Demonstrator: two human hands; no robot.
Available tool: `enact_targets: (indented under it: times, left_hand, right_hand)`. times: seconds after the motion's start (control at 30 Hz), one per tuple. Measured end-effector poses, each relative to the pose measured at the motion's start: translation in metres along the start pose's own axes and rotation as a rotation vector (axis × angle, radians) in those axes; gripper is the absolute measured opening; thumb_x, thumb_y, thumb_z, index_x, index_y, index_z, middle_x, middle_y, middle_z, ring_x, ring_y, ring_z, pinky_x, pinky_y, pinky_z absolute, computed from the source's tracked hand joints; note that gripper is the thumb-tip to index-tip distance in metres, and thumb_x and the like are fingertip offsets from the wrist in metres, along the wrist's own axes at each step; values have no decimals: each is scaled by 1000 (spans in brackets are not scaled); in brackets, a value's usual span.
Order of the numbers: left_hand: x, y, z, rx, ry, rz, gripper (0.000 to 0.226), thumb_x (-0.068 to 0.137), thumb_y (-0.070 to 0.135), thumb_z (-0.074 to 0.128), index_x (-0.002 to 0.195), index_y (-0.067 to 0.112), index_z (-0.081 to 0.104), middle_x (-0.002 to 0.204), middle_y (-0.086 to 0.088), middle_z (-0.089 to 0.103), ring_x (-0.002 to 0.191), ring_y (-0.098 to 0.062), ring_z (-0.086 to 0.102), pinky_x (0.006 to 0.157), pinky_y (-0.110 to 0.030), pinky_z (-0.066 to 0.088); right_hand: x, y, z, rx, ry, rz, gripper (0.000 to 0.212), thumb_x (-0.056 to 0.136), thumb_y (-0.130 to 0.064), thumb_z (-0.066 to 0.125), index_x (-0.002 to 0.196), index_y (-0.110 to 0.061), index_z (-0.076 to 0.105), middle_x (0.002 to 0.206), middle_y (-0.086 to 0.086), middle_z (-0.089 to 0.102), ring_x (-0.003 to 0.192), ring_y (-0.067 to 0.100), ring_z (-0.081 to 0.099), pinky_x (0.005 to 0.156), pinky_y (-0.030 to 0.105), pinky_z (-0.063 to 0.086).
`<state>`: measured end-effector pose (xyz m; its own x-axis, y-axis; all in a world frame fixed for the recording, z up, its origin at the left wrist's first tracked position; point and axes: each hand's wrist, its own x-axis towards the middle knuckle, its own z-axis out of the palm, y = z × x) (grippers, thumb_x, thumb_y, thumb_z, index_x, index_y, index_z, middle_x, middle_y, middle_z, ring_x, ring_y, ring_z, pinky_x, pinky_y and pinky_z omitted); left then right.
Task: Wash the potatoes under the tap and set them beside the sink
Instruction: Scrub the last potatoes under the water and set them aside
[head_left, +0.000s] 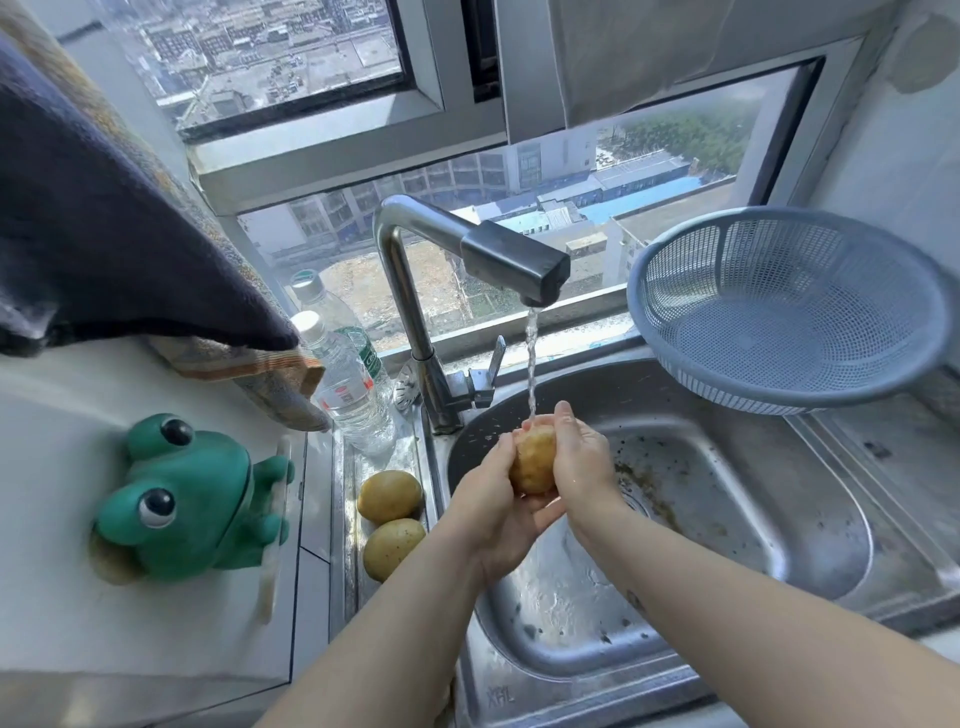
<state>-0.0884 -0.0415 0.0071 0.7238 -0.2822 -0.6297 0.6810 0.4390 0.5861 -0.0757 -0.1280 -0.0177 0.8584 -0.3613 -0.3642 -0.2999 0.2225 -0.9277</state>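
Note:
A yellow-brown potato is held between both my hands over the steel sink. My left hand cups it from below and the left; my right hand presses on its right side. Water runs from the tap onto the top of the potato. Two more potatoes lie on the steel ledge just left of the basin.
A blue plastic colander leans at the sink's back right corner. Two clear water bottles stand left of the tap base. A green frog figure sits on the white counter at left. A dark cloth hangs above it.

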Motion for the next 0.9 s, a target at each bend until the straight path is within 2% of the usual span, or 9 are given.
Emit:
enact_targets:
  times: [0.07, 0.2, 0.33, 0.43, 0.5, 0.57, 0.7, 0.77, 0.9]
  left_hand:
    - [2, 1, -2, -1, 10, 20, 33, 102, 29, 41, 117, 7, 61, 118, -17, 65, 108, -28, 64, 75, -36, 61]
    - [9, 1, 1, 61, -9, 150, 30, 90, 14, 61, 118, 6, 65, 107, -11, 69, 96, -18, 67, 69, -28, 58]
    - [18, -1, 9, 168, 0, 260, 35, 81, 13, 71, 113, 2, 63, 95, -12, 70, 84, -18, 69, 68, -26, 55]
    - [23, -7, 15, 210, 72, 328, 30, 82, 15, 69, 107, -1, 64, 83, -12, 68, 72, -17, 66, 58, -23, 51]
    - [25, -9, 16, 218, 142, 366, 18, 89, 14, 62, 100, 1, 68, 80, -12, 68, 70, -18, 66, 54, -23, 50]
    - [26, -9, 17, 231, 201, 390, 17, 90, 16, 59, 94, 5, 71, 84, -14, 71, 78, -22, 69, 57, -26, 53]
    - [23, -6, 17, 243, 231, 377, 24, 91, 14, 48, 88, 15, 72, 88, -11, 72, 81, -20, 69, 67, -33, 58]
    - [22, -2, 13, 278, 238, 394, 27, 93, 14, 42, 93, 20, 68, 100, -13, 69, 90, -24, 68, 72, -37, 58]
    - [20, 9, 3, 459, 177, 511, 27, 96, 15, 35, 103, 30, 57, 107, -11, 67, 103, -29, 64, 91, -50, 53]
  right_hand:
    - [0, 2, -1, -24, -46, -51, 41, 100, -39, 40, 78, -21, 69, 81, 1, 73, 81, 20, 70, 76, 36, 58]
    - [-5, -2, -6, -16, -156, -138, 30, 101, -24, 39, 96, -24, 69, 98, -5, 72, 94, 9, 67, 81, 18, 50]
    - [-7, -6, -5, 255, -138, 75, 26, 99, -18, 41, 114, -20, 62, 121, 3, 63, 112, 15, 58, 98, 29, 45]
    - [-8, -12, -6, 361, -113, 199, 26, 96, -22, 50, 111, -9, 66, 101, 8, 68, 89, 18, 63, 71, 27, 47]
    - [-9, -16, -7, 381, -148, 192, 23, 97, -21, 49, 98, -7, 67, 81, 7, 67, 75, 16, 62, 64, 26, 46]
    - [-10, -16, -9, 416, -177, 198, 25, 98, -20, 47, 88, -8, 67, 72, 5, 65, 68, 13, 62, 60, 24, 47]
    - [-9, -16, -11, 508, -207, 273, 26, 96, -20, 50, 94, -2, 67, 82, 11, 66, 76, 19, 64, 65, 29, 50]
    - [-7, -15, -12, 504, -208, 289, 24, 96, -20, 50, 91, -4, 67, 85, 13, 66, 75, 21, 62, 69, 30, 47]
    - [-5, -11, -22, 164, -388, 205, 30, 95, -28, 50, 120, -15, 61, 115, 11, 64, 94, 21, 60, 81, 34, 46]
